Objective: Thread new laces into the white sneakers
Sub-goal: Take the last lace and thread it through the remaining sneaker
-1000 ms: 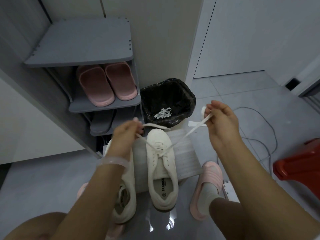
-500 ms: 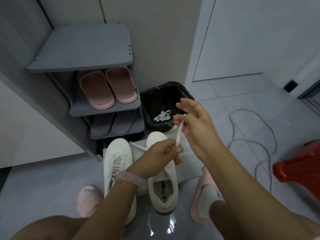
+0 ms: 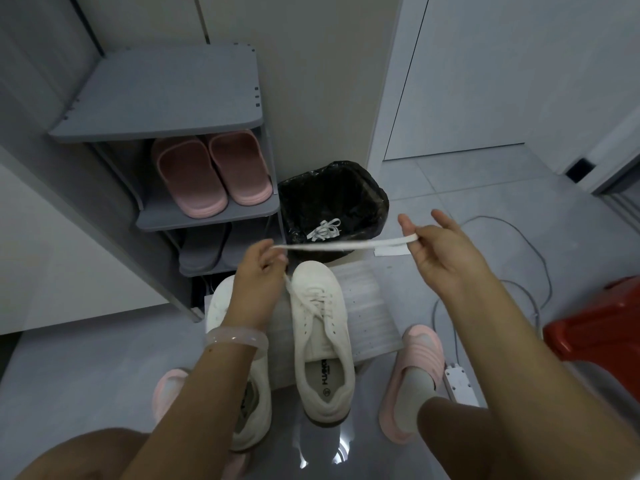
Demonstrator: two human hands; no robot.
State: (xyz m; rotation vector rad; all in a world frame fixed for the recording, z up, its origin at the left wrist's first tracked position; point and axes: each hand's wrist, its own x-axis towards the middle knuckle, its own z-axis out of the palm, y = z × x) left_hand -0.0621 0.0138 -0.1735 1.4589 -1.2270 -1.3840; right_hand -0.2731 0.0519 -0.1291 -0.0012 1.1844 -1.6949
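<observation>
Since half a second ago the hands have drawn apart: the right hand (image 3: pixel 446 258) has swung out to the right, and the left hand (image 3: pixel 259 271) has shifted left from over the right sneaker (image 3: pixel 320 337), pulling the lace (image 3: pixel 332 245) into a nearly level line between them. The left hand pinches one end of the span above the shoe's toe, its fingers curled; from there the lace drops to the upper eyelets. The right hand pinches the other end between thumb and forefinger, the remaining fingers spread loosely. The right sneaker lies toe-away on a white sheet (image 3: pixel 370 313) on the floor, partly laced. The left sneaker (image 3: pixel 242 375) sits just beside it, largely hidden by the left forearm, so its lacing cannot be judged. Behind the shoes stands a black-lined bin (image 3: pixel 360 199) holding what looks like an old lace (image 3: pixel 325 230), beside a grey rack (image 3: pixel 162 95) with pink slippers (image 3: pixel 211 174).
</observation>
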